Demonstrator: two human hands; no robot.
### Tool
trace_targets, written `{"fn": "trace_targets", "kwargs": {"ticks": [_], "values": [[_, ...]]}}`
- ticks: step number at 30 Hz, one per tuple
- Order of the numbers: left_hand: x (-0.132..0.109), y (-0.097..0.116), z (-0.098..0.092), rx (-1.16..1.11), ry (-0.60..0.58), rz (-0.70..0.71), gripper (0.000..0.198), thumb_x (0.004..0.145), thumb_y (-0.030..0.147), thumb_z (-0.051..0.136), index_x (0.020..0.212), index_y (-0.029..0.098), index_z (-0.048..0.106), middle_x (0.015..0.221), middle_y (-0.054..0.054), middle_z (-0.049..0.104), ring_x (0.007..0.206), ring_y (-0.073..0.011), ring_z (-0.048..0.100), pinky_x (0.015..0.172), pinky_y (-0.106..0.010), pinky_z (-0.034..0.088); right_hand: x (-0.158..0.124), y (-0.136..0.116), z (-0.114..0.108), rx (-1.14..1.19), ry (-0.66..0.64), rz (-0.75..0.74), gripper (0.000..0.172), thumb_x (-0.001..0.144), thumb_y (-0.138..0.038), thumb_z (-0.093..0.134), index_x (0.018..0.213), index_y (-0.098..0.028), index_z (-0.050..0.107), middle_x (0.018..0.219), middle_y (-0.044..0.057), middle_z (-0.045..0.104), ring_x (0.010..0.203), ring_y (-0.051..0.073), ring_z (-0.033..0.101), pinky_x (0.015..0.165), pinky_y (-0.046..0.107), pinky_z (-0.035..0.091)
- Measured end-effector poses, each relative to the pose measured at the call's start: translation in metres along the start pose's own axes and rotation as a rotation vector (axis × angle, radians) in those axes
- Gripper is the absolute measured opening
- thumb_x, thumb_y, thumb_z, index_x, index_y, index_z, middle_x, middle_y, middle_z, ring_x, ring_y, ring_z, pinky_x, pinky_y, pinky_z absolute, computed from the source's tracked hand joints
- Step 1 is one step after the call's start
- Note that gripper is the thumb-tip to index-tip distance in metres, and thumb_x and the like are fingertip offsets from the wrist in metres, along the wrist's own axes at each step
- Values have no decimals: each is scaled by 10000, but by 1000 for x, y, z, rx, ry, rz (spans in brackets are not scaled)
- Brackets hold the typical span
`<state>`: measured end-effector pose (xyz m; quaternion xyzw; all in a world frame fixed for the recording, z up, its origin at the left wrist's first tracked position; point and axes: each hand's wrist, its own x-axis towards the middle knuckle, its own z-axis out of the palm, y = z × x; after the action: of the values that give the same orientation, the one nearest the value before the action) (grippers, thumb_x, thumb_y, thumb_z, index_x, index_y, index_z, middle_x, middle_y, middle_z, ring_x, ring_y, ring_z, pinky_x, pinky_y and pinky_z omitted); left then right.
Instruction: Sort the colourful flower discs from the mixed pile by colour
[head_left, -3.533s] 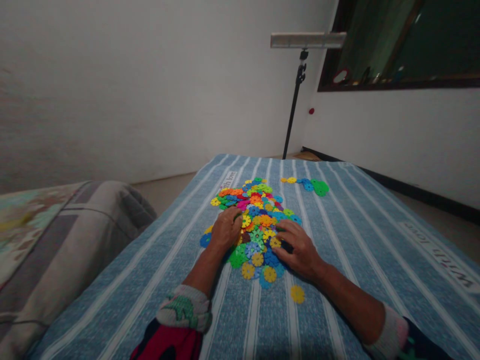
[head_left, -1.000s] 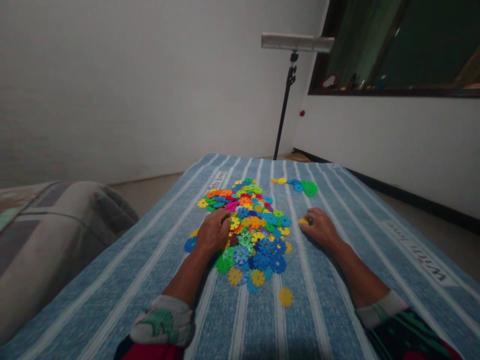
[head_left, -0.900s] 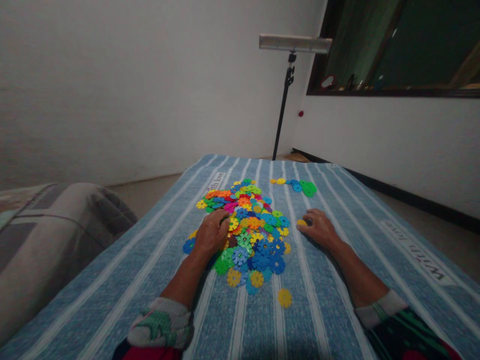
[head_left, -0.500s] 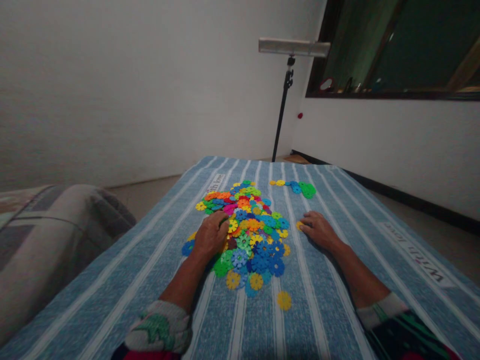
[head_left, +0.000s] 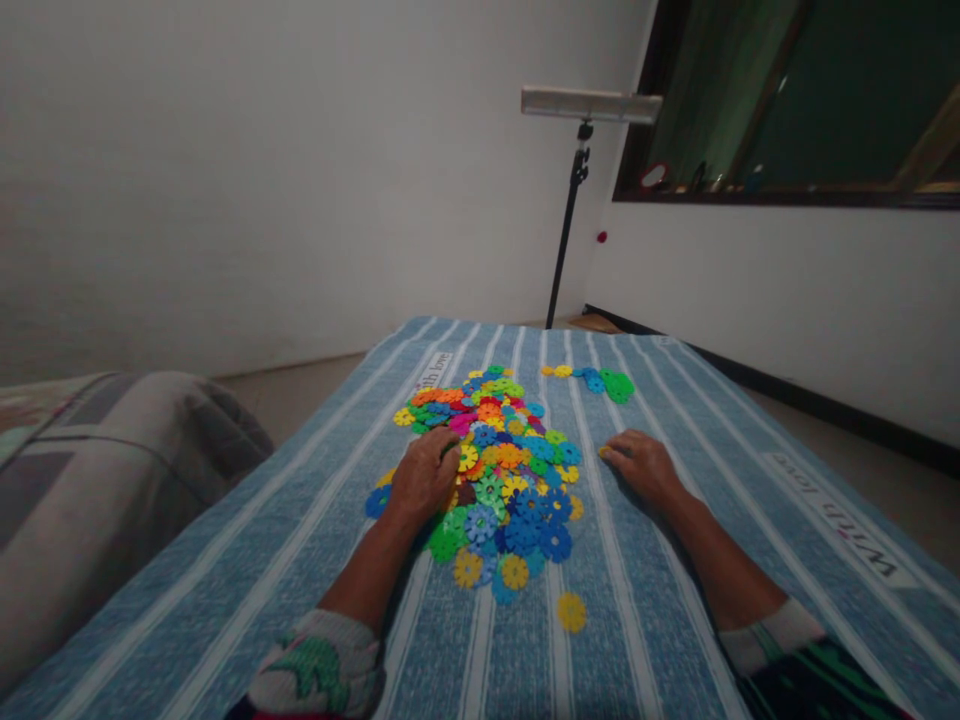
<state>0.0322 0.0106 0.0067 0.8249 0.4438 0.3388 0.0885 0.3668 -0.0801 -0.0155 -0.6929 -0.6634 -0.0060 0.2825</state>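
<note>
A heap of colourful notched plastic discs (head_left: pixel 525 520), shaped like flowers, lies on the blue striped cloth (head_left: pixel 300 570). My left hand (head_left: pixel 426 470) rests at the heap's left side, its fingers curled in and partly hidden; a yellow disc (head_left: pixel 467 457) is beside its fingertips. Whatever those fingers grip is hidden from me. To the right of the heap, my right hand (head_left: pixel 643 466) pinches a small yellow disc (head_left: pixel 604 453) low over the cloth, with only its edge showing. One loose yellow disc (head_left: pixel 571 612) lies nearer to me.
Beyond my right hand, a row of yellow and blue discs (head_left: pixel 592 379) leads to green discs (head_left: pixel 616 386). A lamp on a black stand (head_left: pixel 568 225) rises past the far edge. At the left is a cloth-covered seat or bed (head_left: pixel 150 480).
The view has shifted slightly, so everything sits a little lower. The yellow disc in my right hand's fingertips shows less than before. My left hand has stayed at the heap.
</note>
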Motion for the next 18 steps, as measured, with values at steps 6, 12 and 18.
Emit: {"fn": "trace_targets", "kwargs": {"ticks": [6,12,18], "values": [[-2,-3,1,-10,25,2,292,828,295,404,915,208,669,984,-64,694,939,-213,622,887,-364,482,-1,-3,2,-259,-70,0,292,905,-257,432,821,-204,706,841,69,670,844,208,592,749,290,407],[-5,-9,4,-6,26,-18,311,841,311,412,974,192,667,1096,-95,690,1043,-235,617,942,-399,472,4,-2,5,-126,-71,21,282,878,-233,453,832,-222,731,894,52,710,869,196,629,779,276,429],[-10,-17,10,-2,53,-30,308,848,314,424,998,208,671,1139,-90,685,1089,-240,610,972,-415,470,71,-14,7,-82,-51,-13,277,854,-216,480,865,-236,756,944,36,741,925,204,656,793,278,452]]}}
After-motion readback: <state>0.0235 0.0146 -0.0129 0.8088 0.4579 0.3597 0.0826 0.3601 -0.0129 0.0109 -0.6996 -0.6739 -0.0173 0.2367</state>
